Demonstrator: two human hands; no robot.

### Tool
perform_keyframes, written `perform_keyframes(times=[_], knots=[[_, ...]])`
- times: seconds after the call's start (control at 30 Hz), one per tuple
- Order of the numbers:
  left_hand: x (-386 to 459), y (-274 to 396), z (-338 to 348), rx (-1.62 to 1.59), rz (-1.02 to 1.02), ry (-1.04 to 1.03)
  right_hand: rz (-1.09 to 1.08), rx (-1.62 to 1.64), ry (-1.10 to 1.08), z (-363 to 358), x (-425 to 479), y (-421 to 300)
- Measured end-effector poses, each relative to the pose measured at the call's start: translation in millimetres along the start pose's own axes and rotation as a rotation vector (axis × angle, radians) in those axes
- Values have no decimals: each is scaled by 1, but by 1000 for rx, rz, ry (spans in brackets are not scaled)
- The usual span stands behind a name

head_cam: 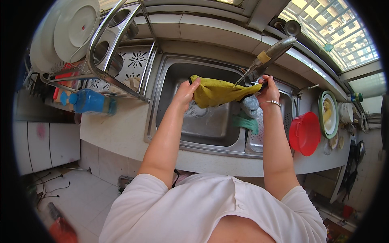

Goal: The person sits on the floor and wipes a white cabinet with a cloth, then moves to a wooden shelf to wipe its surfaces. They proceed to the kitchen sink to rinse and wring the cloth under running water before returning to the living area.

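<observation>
A yellow-green cleaning cloth with a dark edge is stretched between my two hands above the sink. My left hand pinches its left end, thumb on top. At the other end, my right hand grips a corner near the faucet. Water runs from the faucet onto the cloth. Below lies the steel sink basin, with suds around its drain. A green cloth and a light blue cloth hang over the divider beside my right wrist.
A steel dish rack with white plates stands at left. In front of it is a blue detergent bottle. To the right are a perforated drainer, a red plastic basin and a green-rimmed bowl holding food.
</observation>
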State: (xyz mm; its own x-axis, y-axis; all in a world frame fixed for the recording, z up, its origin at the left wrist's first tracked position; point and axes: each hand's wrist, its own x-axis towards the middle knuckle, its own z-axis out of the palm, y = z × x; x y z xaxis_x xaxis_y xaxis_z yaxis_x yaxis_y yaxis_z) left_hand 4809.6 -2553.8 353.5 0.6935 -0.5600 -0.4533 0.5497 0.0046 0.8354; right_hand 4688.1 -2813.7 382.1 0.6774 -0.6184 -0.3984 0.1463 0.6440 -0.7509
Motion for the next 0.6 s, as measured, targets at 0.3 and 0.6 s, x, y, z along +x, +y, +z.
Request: perform_keyframes(times=[0.3,0.6], knots=[[-11,32,67,-330,-21,-331,-206,-958,-722,14,-24,66],[10,24,26,-470,4,-282,232,158,-175,6,-23,78]])
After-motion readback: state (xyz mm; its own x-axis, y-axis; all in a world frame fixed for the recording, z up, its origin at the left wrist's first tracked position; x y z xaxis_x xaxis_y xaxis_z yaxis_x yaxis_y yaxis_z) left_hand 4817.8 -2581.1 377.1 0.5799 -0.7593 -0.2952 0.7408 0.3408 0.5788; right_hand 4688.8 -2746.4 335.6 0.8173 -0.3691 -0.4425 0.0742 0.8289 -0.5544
